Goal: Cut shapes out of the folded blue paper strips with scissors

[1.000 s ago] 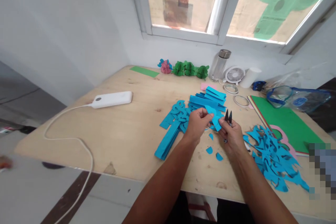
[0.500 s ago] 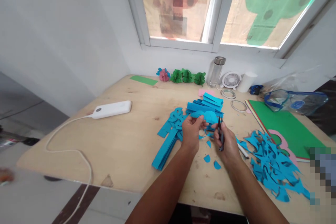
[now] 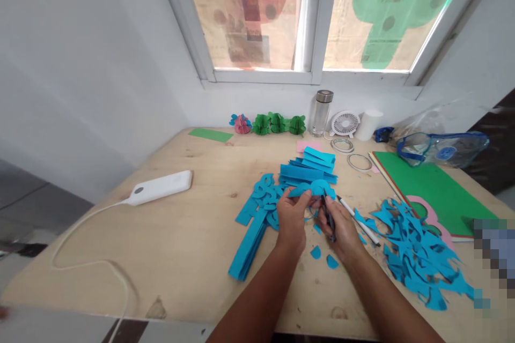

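My left hand [image 3: 293, 222] is closed with thumb and fingers pinching a piece of blue paper [image 3: 319, 186] that has a rounded, scalloped edge. My right hand [image 3: 341, 228] grips black scissors [image 3: 330, 221], their blades pointing up against the lower edge of that paper. Whether the blades are apart or together is hard to see. Behind the hands lie folded blue paper strips [image 3: 301, 172]. Left of my left hand are blue ring-like cutouts [image 3: 263, 193] and a long folded blue strip [image 3: 248, 249]. Small blue scraps [image 3: 316, 252] rest below the hands.
A white pen [image 3: 360, 221] lies right of my right hand, by a heap of blue offcuts [image 3: 414, 246]. Green sheets [image 3: 438, 187], tape rolls [image 3: 359, 162], a glass bottle [image 3: 321, 115] and a small fan [image 3: 345, 124] stand or lie beyond. A white power bank [image 3: 161, 187] is at left.
My right hand has come closer to my left, bringing the scissors to the blue paper. More of the white pen now shows. The camera view has shifted slightly.
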The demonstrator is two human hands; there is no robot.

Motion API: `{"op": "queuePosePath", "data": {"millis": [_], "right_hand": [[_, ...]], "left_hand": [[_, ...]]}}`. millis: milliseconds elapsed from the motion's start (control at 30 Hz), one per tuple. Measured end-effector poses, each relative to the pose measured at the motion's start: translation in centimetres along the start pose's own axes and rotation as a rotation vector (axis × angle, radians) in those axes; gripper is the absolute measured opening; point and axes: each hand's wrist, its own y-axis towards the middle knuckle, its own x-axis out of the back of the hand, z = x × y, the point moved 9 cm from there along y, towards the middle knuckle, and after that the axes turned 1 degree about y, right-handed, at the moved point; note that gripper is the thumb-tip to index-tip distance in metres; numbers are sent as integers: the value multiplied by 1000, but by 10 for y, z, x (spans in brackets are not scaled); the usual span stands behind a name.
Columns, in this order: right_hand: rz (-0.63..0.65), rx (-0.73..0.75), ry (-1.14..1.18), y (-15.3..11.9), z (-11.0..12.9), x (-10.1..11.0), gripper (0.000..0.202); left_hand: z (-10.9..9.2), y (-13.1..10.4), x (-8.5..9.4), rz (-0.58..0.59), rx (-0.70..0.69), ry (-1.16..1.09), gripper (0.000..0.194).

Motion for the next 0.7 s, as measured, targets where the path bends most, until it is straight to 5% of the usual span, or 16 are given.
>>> {"op": "queuePosePath", "data": {"millis": [700], "right_hand": [[20, -113, 80, -3, -2, -5, 43]], "left_hand": [[1, 1, -1, 27, 6, 18, 29]]}}
